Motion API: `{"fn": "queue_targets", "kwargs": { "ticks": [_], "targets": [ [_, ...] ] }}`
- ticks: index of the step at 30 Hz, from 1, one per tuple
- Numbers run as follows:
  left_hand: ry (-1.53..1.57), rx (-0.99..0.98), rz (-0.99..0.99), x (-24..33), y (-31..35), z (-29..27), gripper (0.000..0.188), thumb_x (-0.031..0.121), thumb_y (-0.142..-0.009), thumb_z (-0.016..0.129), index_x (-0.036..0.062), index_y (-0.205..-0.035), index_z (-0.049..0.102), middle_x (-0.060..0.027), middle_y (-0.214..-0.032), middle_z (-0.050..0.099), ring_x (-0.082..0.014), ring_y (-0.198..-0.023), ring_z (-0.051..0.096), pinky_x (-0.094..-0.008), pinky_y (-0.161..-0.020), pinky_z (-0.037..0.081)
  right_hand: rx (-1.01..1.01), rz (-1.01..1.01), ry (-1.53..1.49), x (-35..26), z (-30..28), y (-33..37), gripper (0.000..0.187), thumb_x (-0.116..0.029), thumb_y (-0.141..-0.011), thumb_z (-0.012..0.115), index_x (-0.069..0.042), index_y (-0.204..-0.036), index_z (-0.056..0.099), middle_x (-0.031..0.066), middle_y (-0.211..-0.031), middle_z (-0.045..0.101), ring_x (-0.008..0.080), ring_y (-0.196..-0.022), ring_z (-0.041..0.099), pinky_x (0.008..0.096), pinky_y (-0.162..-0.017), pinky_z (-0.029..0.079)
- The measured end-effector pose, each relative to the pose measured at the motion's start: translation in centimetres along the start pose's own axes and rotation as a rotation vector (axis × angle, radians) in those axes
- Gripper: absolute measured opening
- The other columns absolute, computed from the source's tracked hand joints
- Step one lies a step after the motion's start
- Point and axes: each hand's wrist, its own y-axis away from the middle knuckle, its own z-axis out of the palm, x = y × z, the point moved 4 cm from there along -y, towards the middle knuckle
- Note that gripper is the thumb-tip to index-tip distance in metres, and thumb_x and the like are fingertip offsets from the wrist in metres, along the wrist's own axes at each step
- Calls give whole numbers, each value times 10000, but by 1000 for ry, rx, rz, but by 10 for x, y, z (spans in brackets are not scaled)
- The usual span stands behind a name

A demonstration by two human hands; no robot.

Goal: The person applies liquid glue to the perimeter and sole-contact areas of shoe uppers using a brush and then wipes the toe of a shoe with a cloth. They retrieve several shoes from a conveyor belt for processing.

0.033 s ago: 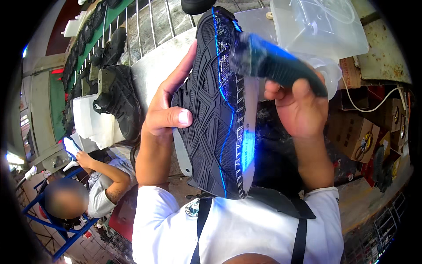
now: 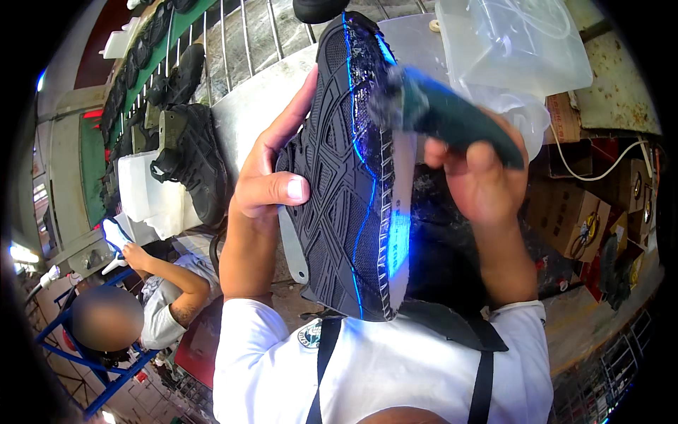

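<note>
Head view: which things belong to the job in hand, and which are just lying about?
Job in hand:
black shoe, in the left hand
dark green-handled tool, in the right hand

Untouched, seemingly just lying about:
cardboard box
translucent plastic container

1. Two bare arms are held out in front, the left forearm (image 2: pixel 246 258) and right forearm (image 2: pixel 507 265) kept well apart.
2. The left hand (image 2: pixel 260 177) is locked in a grip, its thumb (image 2: pixel 279 189) pointed inward and one finger (image 2: pixel 296 109) stretched forward.
3. The right hand (image 2: pixel 482 184) is closed, its fingers curled, its palm side partly turned upward.
</note>
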Motion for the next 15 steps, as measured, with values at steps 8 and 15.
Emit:
{"fn": "queue_targets", "kwargs": {
  "ticks": [8,15],
  "targets": [
    [-33,-38,24,6,0,-11,1200,275,-596,800,-96,-1576,214,-237,-1607,332,-286,-1486,360,-342,-1230,186,-498,14,253,-58,-5,4,297,-47,-860,741,100,-1111,685,276,-1043,716,244,-756,736,333,-674,619],
    [-98,-76,17,20,2,-7,1179,225,-597,811,-93,-1574,233,-236,-1581,378,-277,-1461,397,-332,-1215,206,-798,-444,875,-89,21,-48,352,-143,-855,774,60,-1125,673,242,-1025,721,293,-802,726,344,-713,579]
  ]
}}
